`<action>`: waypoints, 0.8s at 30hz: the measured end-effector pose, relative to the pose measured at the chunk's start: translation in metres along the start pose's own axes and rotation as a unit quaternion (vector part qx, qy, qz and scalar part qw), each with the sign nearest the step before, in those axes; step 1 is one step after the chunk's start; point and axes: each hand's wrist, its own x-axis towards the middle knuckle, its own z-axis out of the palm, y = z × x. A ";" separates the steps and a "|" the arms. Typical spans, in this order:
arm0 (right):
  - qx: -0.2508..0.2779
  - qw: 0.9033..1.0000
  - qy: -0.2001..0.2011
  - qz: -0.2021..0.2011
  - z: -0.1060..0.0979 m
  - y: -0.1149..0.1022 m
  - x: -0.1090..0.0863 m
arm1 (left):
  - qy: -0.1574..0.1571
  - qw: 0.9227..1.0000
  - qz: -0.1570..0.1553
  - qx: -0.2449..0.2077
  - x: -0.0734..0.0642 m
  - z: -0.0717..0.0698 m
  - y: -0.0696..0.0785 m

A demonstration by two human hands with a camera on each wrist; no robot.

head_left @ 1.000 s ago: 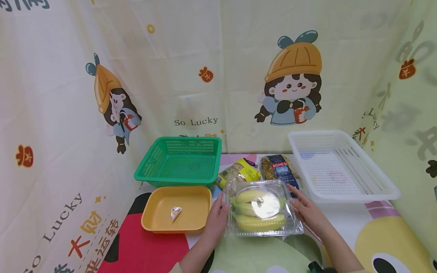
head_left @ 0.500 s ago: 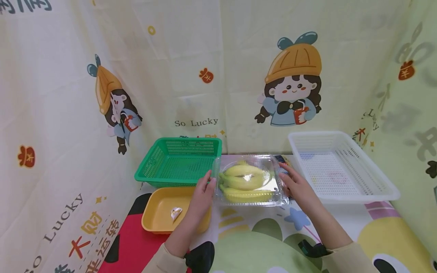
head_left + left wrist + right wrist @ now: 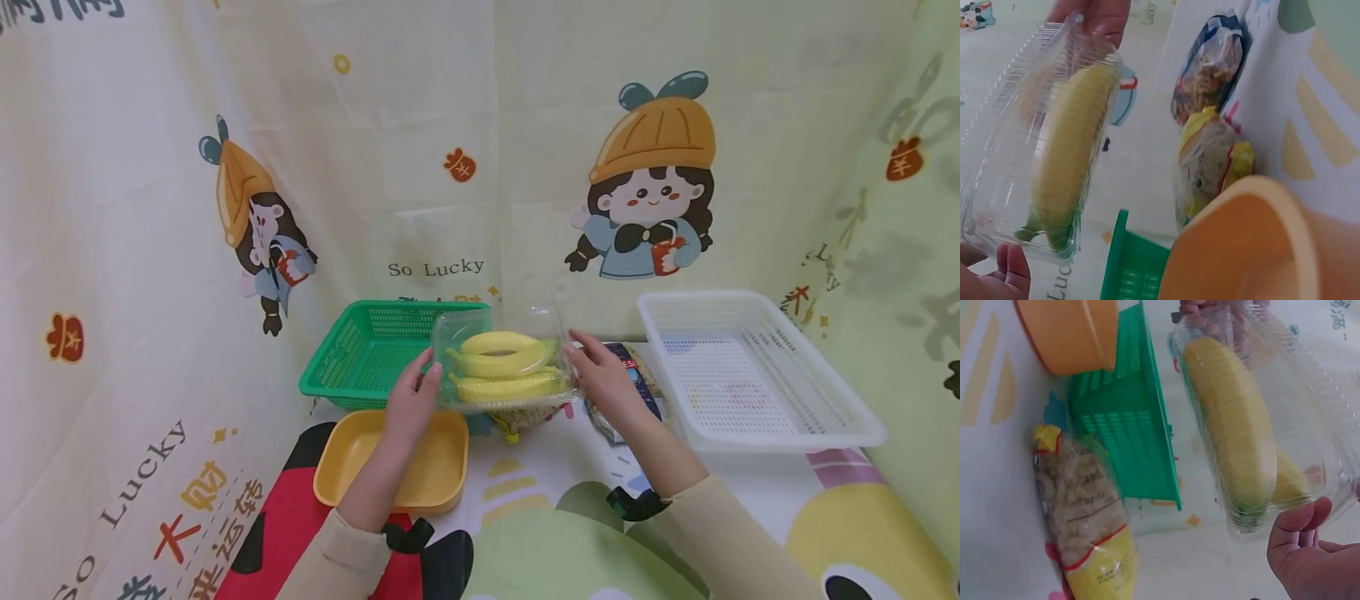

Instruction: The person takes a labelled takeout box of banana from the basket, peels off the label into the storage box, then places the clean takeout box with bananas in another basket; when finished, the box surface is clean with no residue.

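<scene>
A clear plastic clamshell box (image 3: 506,358) with several yellow bananas (image 3: 510,387) inside is held up between both hands. My left hand (image 3: 411,404) grips its left end, fingers and thumb at the edge. At the opposite end, my right hand (image 3: 603,379) pinches the rim, with the thumb on the near side in the right wrist view (image 3: 1313,550). In the head view the box overlaps the right part of the green basket (image 3: 367,354). Below it lies a yellow and clear bag of pale curled pieces (image 3: 1085,506), partly hidden from the head camera.
A yellow-orange tray (image 3: 442,467) stands in front of the green basket, under my left forearm. Behind my right hand lies a dark blue bag of pasta (image 3: 637,379). A white basket (image 3: 757,392) stands at the right. Printed curtains hang behind and at both sides.
Both hands have carried the banana box away from me and to the left, raising it over the bags toward the green basket. My left forearm now covers the white scrap in the tray.
</scene>
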 end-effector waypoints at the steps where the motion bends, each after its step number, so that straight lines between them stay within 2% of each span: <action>1: 0.006 1.000 0.004 0.001 0.004 -0.001 0.003 | 0.003 1.000 -0.004 0.001 0.002 -0.002 -0.001; 4: 0.012 1.000 0.019 -0.008 0.015 -0.003 0.009 | 0.011 1.000 -0.009 -0.001 0.007 -0.009 -0.002; 11: 0.033 0.996 0.079 -0.025 0.040 -0.005 0.023 | 0.027 1.000 0.004 0.010 0.018 -0.021 -0.008; 13: 0.037 0.995 0.084 -0.032 0.045 -0.005 0.026 | 0.029 0.999 0.006 0.016 0.022 -0.025 -0.010; 20: 0.041 0.996 0.058 -0.051 0.064 -0.011 0.033 | 0.038 0.998 0.011 0.042 0.036 -0.044 -0.014; 24: 0.034 0.996 0.035 -0.068 0.075 -0.017 0.039 | 0.035 0.998 0.002 0.054 0.045 -0.057 -0.016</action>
